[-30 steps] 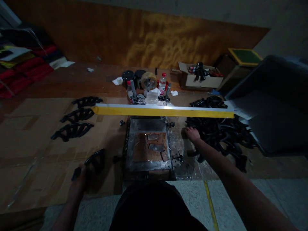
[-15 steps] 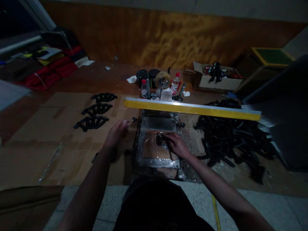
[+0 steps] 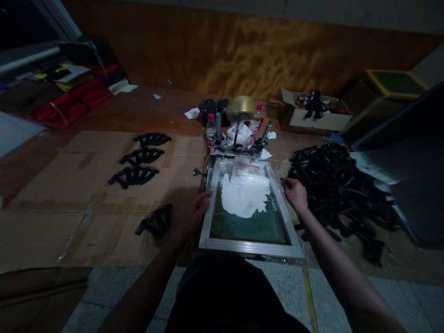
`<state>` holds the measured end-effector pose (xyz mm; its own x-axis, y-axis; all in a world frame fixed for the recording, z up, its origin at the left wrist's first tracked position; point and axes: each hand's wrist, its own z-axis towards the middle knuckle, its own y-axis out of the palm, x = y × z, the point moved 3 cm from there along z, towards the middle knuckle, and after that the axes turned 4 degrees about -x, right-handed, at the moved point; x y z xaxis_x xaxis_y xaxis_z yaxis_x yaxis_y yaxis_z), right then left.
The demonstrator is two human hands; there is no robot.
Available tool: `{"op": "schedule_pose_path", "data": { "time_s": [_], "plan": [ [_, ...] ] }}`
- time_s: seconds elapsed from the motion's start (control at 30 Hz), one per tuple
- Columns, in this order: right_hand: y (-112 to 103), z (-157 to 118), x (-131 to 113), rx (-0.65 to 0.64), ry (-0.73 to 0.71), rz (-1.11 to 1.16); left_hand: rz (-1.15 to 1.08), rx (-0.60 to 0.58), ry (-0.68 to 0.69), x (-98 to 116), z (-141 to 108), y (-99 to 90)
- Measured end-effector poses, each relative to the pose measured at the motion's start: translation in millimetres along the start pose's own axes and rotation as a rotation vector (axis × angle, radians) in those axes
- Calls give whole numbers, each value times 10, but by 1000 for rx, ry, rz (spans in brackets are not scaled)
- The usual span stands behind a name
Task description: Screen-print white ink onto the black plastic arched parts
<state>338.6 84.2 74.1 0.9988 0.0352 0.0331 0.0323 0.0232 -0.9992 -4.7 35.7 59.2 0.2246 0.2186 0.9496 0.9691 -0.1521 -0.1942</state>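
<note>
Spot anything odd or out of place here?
The thick white paste sits in a ragged blob on the green mesh of the metal frame, which looks messy. One black fan-shaped piece also lies apart from the row of three on the cardboard.

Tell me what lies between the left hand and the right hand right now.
In the head view, a metal-framed green printing screen fills the stretch, with a patch of white paste on its mesh. The left hand and right hand rest at its opposite side edges.

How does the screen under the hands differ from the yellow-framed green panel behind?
The screen has a silver frame, the panel a yellow one. The screen carries white ink; the panel shows none. The screen lies close, the panel far back. Both are rectangular and green inside.
</note>
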Motion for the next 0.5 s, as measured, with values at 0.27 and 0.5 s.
{"op": "schedule_pose_path", "data": {
  "time_s": [0.27, 0.5],
  "plan": [
    [-129, 339, -1100, -170, -269, 231, 98, -63, -63, -653, 104, 206],
    [-39, -274, -1123, -407, -708, 220, 111, -55, -81, -678, 106, 202]
  ]
}}
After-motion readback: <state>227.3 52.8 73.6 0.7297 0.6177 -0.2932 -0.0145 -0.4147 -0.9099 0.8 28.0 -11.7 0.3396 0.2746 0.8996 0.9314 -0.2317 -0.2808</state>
